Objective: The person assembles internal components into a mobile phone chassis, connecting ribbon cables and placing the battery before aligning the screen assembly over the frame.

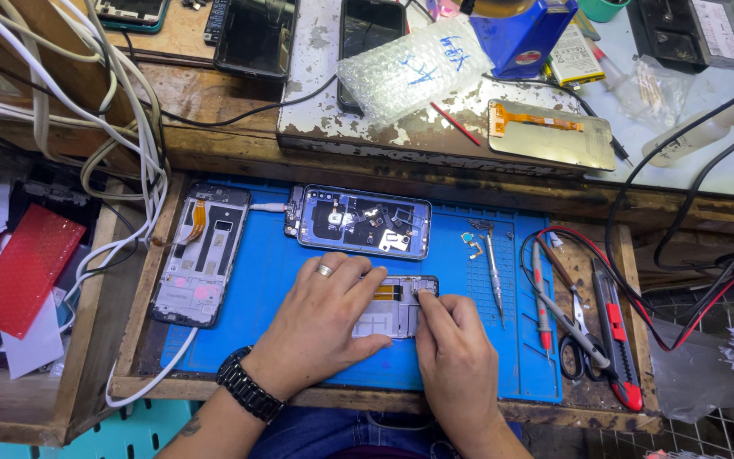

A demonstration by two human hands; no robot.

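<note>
Cluttered and scarred, a wooden workbench [214, 93] fills the upper half of the frame, and a pulled-out drawer tray lined with a blue work mat [460, 357] takes the lower middle, giving a flat, soft place for loose parts. At the left of the mat lies a stripped phone frame [199, 253], set aside within reach, and along the mat's top edge a phone with its blue back open [363, 223] is plugged into a white cable [133, 170], seemingly parked there. Near the frame's centre sits a small phone chassis [392, 308], held flat on the mat. The left hand [320, 319], wearing a ring and a black wristwatch, lies spread over its left part, fingers pressed down, apparently to keep it from sliding. The right hand [456, 353] has its fingertips pinched together at the chassis's upper right corner; what they grip is too small to tell. To the right lie a screwdriver [493, 274], scissors [575, 331] and a red utility knife [615, 331], lined up beside the working hand
</note>
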